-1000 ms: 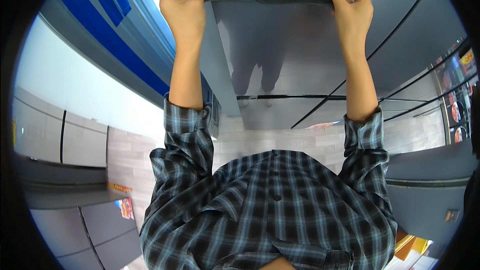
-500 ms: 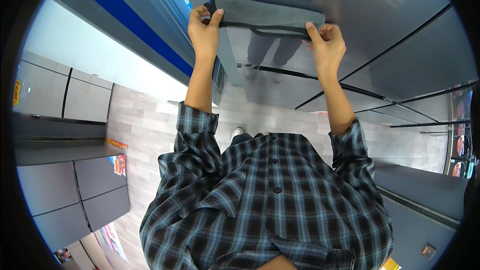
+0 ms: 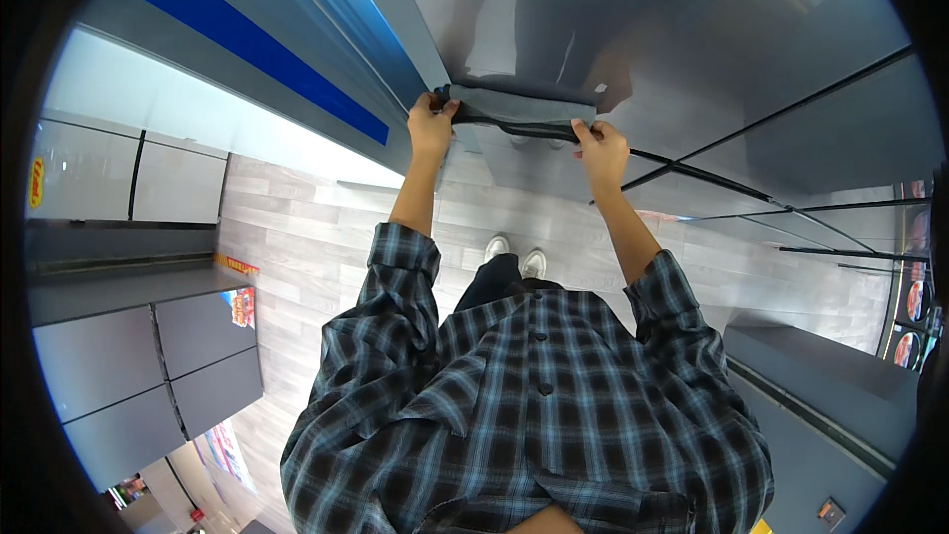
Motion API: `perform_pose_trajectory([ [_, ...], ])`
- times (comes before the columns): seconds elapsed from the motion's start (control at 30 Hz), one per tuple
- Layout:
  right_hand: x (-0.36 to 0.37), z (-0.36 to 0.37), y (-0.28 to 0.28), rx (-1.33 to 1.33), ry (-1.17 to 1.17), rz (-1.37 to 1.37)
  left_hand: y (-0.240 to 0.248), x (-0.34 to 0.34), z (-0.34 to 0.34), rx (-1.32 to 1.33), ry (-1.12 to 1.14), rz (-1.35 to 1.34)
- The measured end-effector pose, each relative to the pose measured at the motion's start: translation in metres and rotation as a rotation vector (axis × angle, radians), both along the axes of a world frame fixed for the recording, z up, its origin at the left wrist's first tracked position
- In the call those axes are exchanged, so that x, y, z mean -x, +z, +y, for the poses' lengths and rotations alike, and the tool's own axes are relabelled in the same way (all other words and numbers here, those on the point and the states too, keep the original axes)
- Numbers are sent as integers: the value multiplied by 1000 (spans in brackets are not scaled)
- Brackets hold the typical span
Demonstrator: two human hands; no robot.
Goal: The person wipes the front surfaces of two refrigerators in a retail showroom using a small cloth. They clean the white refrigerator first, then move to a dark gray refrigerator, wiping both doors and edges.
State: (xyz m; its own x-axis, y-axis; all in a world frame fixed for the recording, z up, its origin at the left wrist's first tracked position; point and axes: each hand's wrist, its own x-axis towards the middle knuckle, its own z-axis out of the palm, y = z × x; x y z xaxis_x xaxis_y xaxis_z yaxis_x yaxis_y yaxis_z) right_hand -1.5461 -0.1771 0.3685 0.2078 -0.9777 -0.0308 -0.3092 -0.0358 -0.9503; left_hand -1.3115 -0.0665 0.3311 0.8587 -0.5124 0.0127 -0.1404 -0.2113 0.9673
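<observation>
A folded grey cloth with a dark edge (image 3: 522, 107) is stretched sideways between my two hands, in front of a glossy dark grey refrigerator front (image 3: 652, 49). My left hand (image 3: 431, 129) pinches its left end between thumb and fingers. At the other end my right hand (image 3: 601, 153) grips it with the thumb on top. The cloth lies close to the shiny panel, just above the dark gap between upper and lower doors; whether it touches the panel I cannot tell. My hands and arms are mirrored in the panel.
On the left stands a pale partition with a blue stripe (image 3: 247, 40). Further left are grey refrigerators (image 3: 208, 336), and another grey cabinet (image 3: 811, 386) is at the lower right. Light wood-look floor (image 3: 465, 218) runs between them, with my white shoes on it.
Both hands have come down and closer together with the cloth, which now spans a shorter width. Both my shoes now show, and more of the reflection is visible above the cloth.
</observation>
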Motion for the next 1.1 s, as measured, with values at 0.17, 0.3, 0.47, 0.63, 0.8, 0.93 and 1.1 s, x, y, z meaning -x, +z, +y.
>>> perform_pose_trajectory([
  [0.17,3,4,-33,-50,-2,53,-13,3,7,-83,-54,13],
  [0.3,7,7,-47,-87,-6,60,-18,9,9,-160,-65,42],
  [0.47,17,8,-56,-103,-32,75,-17,22,15,-245,-92,132],
  [0.63,35,-2,-60,-216,-77,47,-24,33,10,-253,-174,168],
  [0.8,58,-8,-58,-256,-63,27,-30,54,2,-200,-153,-12],
  [0.93,79,-20,-62,-210,-71,-26,-38,70,-8,-142,-150,-14],
  [1.1,102,-34,-59,-248,-147,-55,-61,91,-26,-18,-188,155],
])
